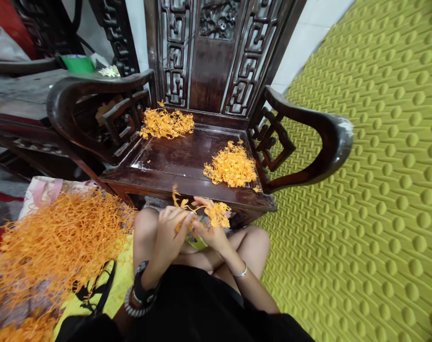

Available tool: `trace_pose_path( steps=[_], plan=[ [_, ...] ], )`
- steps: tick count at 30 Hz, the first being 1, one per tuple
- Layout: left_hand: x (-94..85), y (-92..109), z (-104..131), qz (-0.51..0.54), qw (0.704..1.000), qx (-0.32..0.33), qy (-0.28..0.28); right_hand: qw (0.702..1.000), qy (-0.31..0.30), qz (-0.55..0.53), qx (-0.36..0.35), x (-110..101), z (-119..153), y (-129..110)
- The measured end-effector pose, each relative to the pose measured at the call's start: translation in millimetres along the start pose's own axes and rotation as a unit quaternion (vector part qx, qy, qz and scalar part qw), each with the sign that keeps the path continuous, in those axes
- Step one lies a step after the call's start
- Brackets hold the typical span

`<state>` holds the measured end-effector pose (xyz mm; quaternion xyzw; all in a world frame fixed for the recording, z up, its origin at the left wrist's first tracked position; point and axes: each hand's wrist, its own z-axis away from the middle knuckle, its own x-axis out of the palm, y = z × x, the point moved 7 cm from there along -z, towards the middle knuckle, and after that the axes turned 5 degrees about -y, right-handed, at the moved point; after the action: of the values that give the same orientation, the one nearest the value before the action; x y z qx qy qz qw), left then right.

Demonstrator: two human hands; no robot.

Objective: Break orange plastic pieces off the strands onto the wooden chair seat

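Chair (180,152) is the reference: dark wood, carved back, glossy seat. White tiled wall (314,31) behind it. Bumpy yellow-green padding (390,190) fills everything right of it. Wooden side table (22,92) left of it, green container (79,64) on top.

Seat carries two orange piles: back pile (166,123) in the chair's rear left corner, front pile (233,166) toward its front right, near the edge. Strip of bare seat wood runs diagonally between them.

Orange sprig (219,214) is just off the chair's front edge, over the person's lap. Left hand (171,225) pinches its thin end, thumb against fingers; right hand (211,232) grasps the bunched end. Exact finger contact partly hidden. Something greenish is under the hands; can't identify it.

Edges: chair's front lip sits right ahead of the knuckles, armrests (332,142) bound both sides. Knees come close to the lip. Left of the chair, big orange heap (59,237) on the floor, tote bag (41,190) behind, black sandals (104,289) alongside.
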<state>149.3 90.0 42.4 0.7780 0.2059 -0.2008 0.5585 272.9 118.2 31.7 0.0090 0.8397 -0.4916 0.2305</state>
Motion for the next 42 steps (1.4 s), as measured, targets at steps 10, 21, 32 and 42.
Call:
trace_pose_path(
  steps=[10, 21, 32, 42],
  plan=[
    [28.1, 8, 5, 0.121, 0.985, -0.083, -0.091, 0.978, 0.193, -0.025, 0.078, 10, 21, 10],
    [36.3, -4, 7, 0.198, 0.968, -0.116, -0.098, 0.968, 0.237, 0.077, 0.020, -20, 28, 8],
    [40.1, -28, -5, 0.247, 0.962, -0.116, -0.015, 0.986, 0.081, 0.144, 0.032, 8, 16, 8],
    [20.7, -4, 6, 0.250, 0.955, -0.087, -0.136, 0.996, 0.066, -0.009, 0.065, -55, 16, -20]
  ],
)
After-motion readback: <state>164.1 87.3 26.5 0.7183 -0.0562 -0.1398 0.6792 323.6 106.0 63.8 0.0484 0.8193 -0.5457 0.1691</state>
